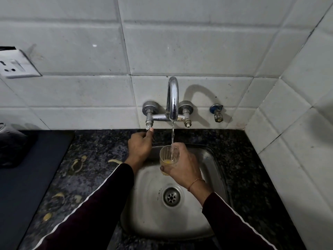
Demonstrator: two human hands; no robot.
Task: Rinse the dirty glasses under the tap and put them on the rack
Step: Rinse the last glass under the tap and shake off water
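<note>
R hand (pixel 183 166) grip wraps glass (pixel 169 156) under tap (pixel 172 98) stream; L hand (pixel 141 143) pinches valve (pixel 149 123).

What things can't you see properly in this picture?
- Rack: none shows in the head view, so where it stands is unknown.
- Dark thing at left: cut by the edge, too dim to name.
- Left valve: the left hand touches its tip; turning direction unknowable.
- Glass: the right hand hides its far side and base.
- Socket: cut by the left edge.
</note>
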